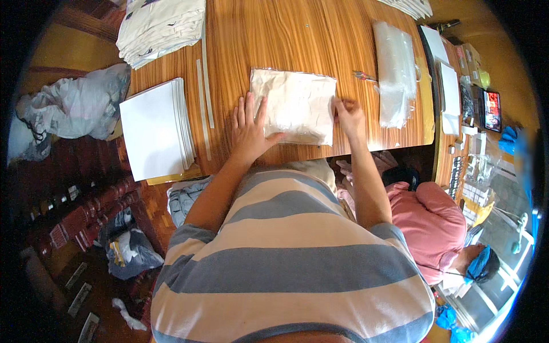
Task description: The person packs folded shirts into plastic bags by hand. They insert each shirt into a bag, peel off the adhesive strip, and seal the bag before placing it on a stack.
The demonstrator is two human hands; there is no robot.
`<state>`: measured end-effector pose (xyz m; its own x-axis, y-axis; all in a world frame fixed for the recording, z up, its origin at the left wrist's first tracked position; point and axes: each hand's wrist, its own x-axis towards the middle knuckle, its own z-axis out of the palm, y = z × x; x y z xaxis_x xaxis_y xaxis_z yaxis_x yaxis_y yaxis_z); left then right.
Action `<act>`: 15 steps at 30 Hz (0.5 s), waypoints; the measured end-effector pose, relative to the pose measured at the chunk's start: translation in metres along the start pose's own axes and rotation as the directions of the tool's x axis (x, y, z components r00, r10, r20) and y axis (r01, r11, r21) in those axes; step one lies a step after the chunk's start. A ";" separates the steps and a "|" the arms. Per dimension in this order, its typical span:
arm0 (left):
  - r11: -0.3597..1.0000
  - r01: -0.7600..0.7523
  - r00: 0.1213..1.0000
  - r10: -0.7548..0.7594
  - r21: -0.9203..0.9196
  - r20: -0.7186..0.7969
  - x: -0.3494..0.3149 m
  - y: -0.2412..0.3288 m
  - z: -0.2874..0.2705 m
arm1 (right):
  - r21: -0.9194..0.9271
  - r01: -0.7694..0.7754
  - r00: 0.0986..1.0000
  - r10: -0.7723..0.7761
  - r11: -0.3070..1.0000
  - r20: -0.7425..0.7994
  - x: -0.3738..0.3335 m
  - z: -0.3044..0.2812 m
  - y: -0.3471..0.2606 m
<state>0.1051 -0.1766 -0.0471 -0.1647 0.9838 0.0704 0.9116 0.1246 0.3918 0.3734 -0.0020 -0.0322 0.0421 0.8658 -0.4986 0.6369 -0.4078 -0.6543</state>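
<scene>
A clear plastic bag (294,103) with folded cream fabric inside lies flat on the wood-grain table (269,34), close to its front edge. My left hand (250,127) rests with spread fingers along the bag's left side, the thumb over its lower corner. At the right edge of the bag, my right hand (350,119) is closed with its fingertips pinched together against the plastic. Whatever is between those fingertips is too small to make out; it appears to be the bag's edge.
White sheets (153,128) are stacked at the left, behind them folded cream garments (163,28). Flat clear bags (394,74) lie at the right, with small red-handled snips (364,76) beside them. A person in a pink top (426,226) sits close on my right.
</scene>
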 end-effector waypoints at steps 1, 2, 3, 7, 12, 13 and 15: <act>1.000 -0.004 1.000 0.005 -0.006 0.012 -0.001 -0.001 0.000 | -0.094 0.063 0.998 -0.065 0.994 -0.024 -0.010 0.000 0.000; 1.000 -0.013 0.999 0.013 -0.012 0.031 0.001 0.002 -0.008 | -0.186 0.114 0.991 -0.124 0.976 -0.045 -0.028 0.003 -0.007; 1.000 -0.016 0.999 0.017 -0.018 0.047 -0.001 0.005 -0.013 | -0.281 0.165 0.981 -0.187 0.945 -0.054 -0.044 0.008 -0.011; 0.996 -0.086 0.996 0.085 0.026 0.034 -0.004 -0.005 -0.009 | -0.533 0.618 0.646 -0.760 0.578 -0.075 -0.078 0.043 -0.052; 0.994 -0.106 0.994 0.106 -0.001 0.020 -0.005 -0.013 0.008 | -0.488 0.777 0.579 -0.755 0.398 0.307 -0.040 0.111 -0.067; 0.993 -0.113 0.993 0.114 -0.027 0.040 -0.004 -0.010 0.007 | -0.532 0.674 0.696 -0.681 0.513 0.225 -0.004 0.115 -0.047; 0.993 -0.115 0.993 0.115 -0.019 0.003 -0.008 -0.024 0.017 | -0.751 0.464 0.805 -0.577 0.469 0.137 0.009 0.095 -0.062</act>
<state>0.0906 -0.1850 -0.0723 -0.0578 0.9920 0.1127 0.9170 0.0081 0.3988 0.2608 0.0040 -0.0502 -0.4392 0.8925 -0.1022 0.8967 0.4286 -0.1109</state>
